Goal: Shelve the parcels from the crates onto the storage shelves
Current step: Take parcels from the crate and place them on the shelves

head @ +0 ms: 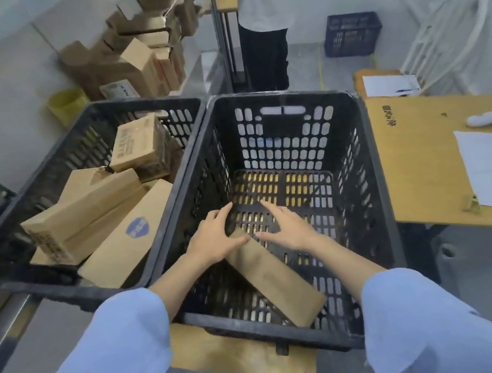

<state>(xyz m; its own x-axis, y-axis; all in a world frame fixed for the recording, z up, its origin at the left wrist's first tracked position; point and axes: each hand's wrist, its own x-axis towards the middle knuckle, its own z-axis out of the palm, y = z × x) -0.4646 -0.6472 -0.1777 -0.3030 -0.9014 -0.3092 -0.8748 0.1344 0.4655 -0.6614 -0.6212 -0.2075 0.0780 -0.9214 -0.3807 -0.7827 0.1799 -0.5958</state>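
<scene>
A long flat cardboard parcel lies slanted in the right black crate, the only parcel in it. My left hand rests on its far end with fingers spread. My right hand is at the same end, fingers apart, touching the parcel's top edge. Neither hand has closed around it. The left black crate holds several cardboard parcels, one with a blue shield mark.
A person in a white shirt stands behind the crates by a metal frame. Stacked cardboard boxes and a yellow bucket sit at back left. A wooden table with papers is on the right; a blue crate and white chair beyond.
</scene>
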